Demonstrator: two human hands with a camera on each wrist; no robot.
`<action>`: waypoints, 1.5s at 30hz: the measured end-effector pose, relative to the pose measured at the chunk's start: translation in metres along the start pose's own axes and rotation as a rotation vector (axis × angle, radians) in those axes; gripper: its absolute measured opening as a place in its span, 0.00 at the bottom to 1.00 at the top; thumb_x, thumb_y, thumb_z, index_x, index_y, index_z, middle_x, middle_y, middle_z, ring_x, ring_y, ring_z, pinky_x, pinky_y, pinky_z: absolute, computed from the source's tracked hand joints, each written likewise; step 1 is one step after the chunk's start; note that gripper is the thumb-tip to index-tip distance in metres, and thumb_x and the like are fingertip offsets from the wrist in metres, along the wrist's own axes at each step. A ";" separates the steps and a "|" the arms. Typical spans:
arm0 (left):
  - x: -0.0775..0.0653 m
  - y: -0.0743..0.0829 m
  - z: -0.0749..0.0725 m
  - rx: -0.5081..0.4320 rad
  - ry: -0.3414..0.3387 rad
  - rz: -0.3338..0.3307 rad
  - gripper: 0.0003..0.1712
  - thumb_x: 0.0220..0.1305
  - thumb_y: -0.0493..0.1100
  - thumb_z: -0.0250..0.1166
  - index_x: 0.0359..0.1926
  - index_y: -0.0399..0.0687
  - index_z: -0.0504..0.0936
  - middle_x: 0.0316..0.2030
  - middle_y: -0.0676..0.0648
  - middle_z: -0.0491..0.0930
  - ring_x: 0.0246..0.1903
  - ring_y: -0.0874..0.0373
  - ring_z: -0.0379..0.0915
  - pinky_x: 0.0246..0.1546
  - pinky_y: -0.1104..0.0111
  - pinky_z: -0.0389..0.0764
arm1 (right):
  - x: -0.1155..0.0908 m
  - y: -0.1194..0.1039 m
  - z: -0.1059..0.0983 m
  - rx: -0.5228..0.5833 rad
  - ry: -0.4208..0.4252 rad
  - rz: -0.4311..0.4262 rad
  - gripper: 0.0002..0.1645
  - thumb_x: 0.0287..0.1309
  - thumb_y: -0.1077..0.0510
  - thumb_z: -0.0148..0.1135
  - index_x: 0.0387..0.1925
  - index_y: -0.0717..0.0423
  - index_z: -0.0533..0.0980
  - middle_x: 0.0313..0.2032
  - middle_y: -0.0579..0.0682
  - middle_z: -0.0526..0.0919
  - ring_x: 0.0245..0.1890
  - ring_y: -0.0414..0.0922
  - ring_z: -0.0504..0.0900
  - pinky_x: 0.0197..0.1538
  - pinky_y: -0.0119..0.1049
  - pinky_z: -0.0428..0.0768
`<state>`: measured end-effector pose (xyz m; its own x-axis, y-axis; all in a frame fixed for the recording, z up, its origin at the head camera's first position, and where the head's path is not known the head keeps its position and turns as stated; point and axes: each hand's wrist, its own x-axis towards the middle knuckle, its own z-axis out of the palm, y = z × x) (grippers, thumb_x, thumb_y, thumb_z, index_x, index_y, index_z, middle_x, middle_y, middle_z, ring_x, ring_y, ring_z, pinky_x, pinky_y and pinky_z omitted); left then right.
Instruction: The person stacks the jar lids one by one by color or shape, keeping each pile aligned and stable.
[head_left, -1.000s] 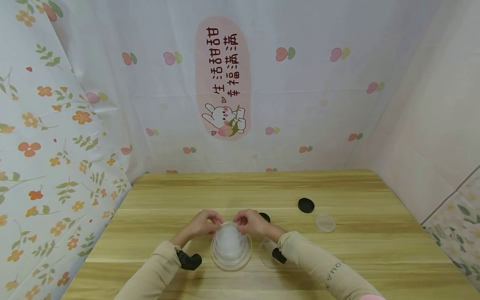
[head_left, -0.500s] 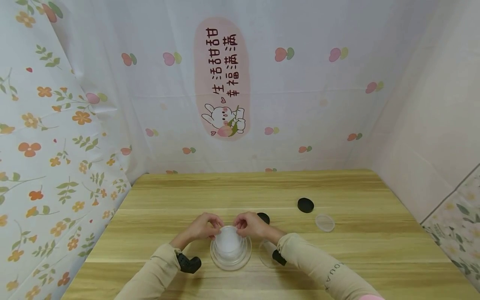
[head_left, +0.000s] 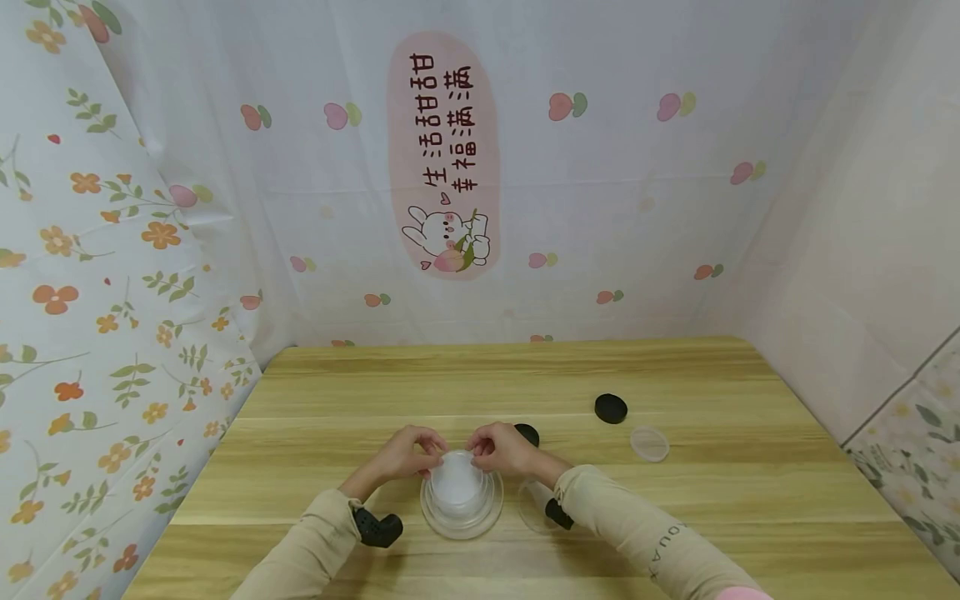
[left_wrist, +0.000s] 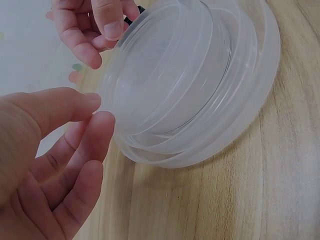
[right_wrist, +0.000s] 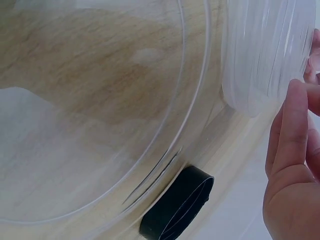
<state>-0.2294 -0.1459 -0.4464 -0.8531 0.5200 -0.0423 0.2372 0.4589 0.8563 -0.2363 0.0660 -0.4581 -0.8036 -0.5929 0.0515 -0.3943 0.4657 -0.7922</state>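
Note:
In front of me stands a stepped stack of round clear plastic lids, the widest lid (head_left: 463, 533) at the bottom and smaller ones above. My left hand (head_left: 408, 452) pinches the far left edge of the small top lid (head_left: 455, 482) between thumb and index finger. At the opposite edge, my right hand (head_left: 501, 447) holds the same lid with its fingertips. The left wrist view shows that top lid (left_wrist: 150, 75) lying close over the others. From the right wrist, the stack (right_wrist: 260, 55) appears side-on beside my right fingers (right_wrist: 295, 125).
Under my right wrist lies a large clear lid (right_wrist: 110, 130). A black lid (head_left: 528, 434) sits just behind my right hand. Farther right on the wooden table (head_left: 360, 383) are another black lid (head_left: 611, 408) and a small clear lid (head_left: 649, 443). A printed curtain (head_left: 615, 192) hangs behind.
From one second ago, the top lid has come down slightly onto the stack, both hands lowering with it. In the last half second almost nothing has moved.

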 end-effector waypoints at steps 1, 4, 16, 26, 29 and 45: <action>0.000 -0.001 0.000 -0.006 0.000 -0.005 0.09 0.50 0.29 0.61 0.36 0.31 0.78 0.22 0.48 0.71 0.17 0.56 0.72 0.19 0.63 0.77 | 0.000 0.000 0.000 0.002 0.000 0.000 0.07 0.48 0.70 0.59 0.33 0.65 0.77 0.24 0.46 0.75 0.24 0.37 0.71 0.26 0.26 0.73; 0.001 -0.002 -0.001 -0.018 0.001 -0.007 0.11 0.50 0.30 0.61 0.37 0.31 0.77 0.22 0.48 0.72 0.16 0.58 0.71 0.18 0.67 0.76 | -0.001 0.001 -0.001 0.031 -0.009 0.014 0.07 0.50 0.69 0.56 0.33 0.65 0.77 0.24 0.46 0.75 0.23 0.36 0.72 0.26 0.26 0.74; 0.006 0.002 -0.001 0.023 0.020 0.066 0.10 0.51 0.31 0.61 0.37 0.30 0.77 0.22 0.47 0.74 0.18 0.57 0.69 0.17 0.73 0.72 | -0.012 0.011 -0.017 0.020 0.026 0.006 0.09 0.55 0.65 0.55 0.36 0.66 0.77 0.27 0.49 0.78 0.23 0.38 0.74 0.25 0.27 0.74; 0.018 0.017 0.006 0.057 -0.008 0.110 0.12 0.54 0.30 0.58 0.41 0.31 0.77 0.26 0.47 0.74 0.21 0.61 0.69 0.21 0.72 0.73 | -0.033 0.027 -0.036 -0.051 0.052 -0.030 0.08 0.54 0.64 0.56 0.34 0.66 0.78 0.28 0.48 0.79 0.25 0.34 0.71 0.30 0.27 0.73; 0.023 0.022 0.012 0.057 -0.013 0.124 0.12 0.53 0.29 0.58 0.41 0.31 0.77 0.26 0.47 0.75 0.23 0.61 0.70 0.24 0.72 0.73 | -0.039 0.030 -0.041 -0.072 0.062 -0.031 0.07 0.55 0.64 0.56 0.33 0.65 0.78 0.28 0.47 0.79 0.26 0.34 0.72 0.30 0.27 0.73; 0.054 0.049 0.066 0.071 -0.169 0.221 0.10 0.54 0.28 0.59 0.39 0.31 0.78 0.30 0.41 0.78 0.31 0.56 0.74 0.34 0.74 0.75 | -0.075 0.049 -0.061 0.011 0.019 0.036 0.08 0.55 0.67 0.54 0.34 0.71 0.75 0.27 0.56 0.79 0.21 0.44 0.76 0.21 0.30 0.76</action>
<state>-0.2335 -0.0476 -0.4408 -0.6888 0.7232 0.0508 0.4459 0.3674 0.8162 -0.2221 0.1736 -0.4641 -0.8256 -0.5632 0.0343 -0.3601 0.4792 -0.8005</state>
